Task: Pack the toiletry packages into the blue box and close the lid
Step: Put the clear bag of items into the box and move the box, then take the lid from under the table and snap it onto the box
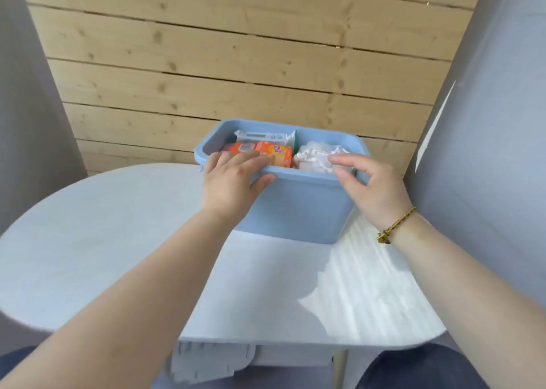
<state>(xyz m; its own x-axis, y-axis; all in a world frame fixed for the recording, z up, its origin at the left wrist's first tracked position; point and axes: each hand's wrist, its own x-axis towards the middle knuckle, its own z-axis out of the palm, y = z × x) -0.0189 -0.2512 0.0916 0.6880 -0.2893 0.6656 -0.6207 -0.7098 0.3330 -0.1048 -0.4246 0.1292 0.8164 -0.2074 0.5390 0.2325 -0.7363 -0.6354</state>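
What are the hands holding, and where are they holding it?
The left hand holds the blue box by its near rim, fingers inside, thumb outside. The right hand grips nothing; it is over the white package.

table (118, 241): white matte top, edge rounded at the left, near edge straight at the middle. patch of striped sunlight (369, 285) across its right half. one pale wooden leg (339, 368) shows under the near edge. on it: one blue box (295, 208), upright, open at the top, at the far middle of the top.
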